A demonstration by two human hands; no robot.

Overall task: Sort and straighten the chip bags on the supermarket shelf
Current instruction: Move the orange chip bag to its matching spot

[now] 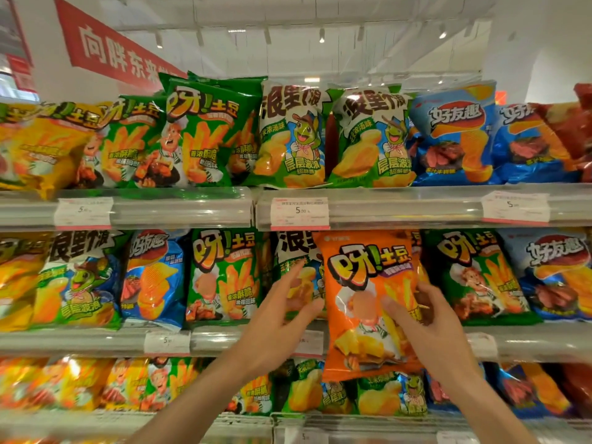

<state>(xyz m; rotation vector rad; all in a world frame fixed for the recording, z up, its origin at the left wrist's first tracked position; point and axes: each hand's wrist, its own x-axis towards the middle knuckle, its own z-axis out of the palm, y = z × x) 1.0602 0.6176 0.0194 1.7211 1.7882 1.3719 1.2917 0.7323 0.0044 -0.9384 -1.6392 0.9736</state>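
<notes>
Orange bag (368,302) pinched in right hand (426,318); left hand (282,318) apparently open.

White ceiling (352,14) crossed by track rails, spotlights (321,36) lit. White wall (544,43) seen at right. Red banner (115,52) with white characters hung upper left. Clear-fronted shelf rails (400,206) fitted with price tags (299,213).

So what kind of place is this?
Most likely a supermarket snack aisle: tiered shelves packed with chip bags, price tags on the shelf edges, and a red banner hanging overhead.
</notes>
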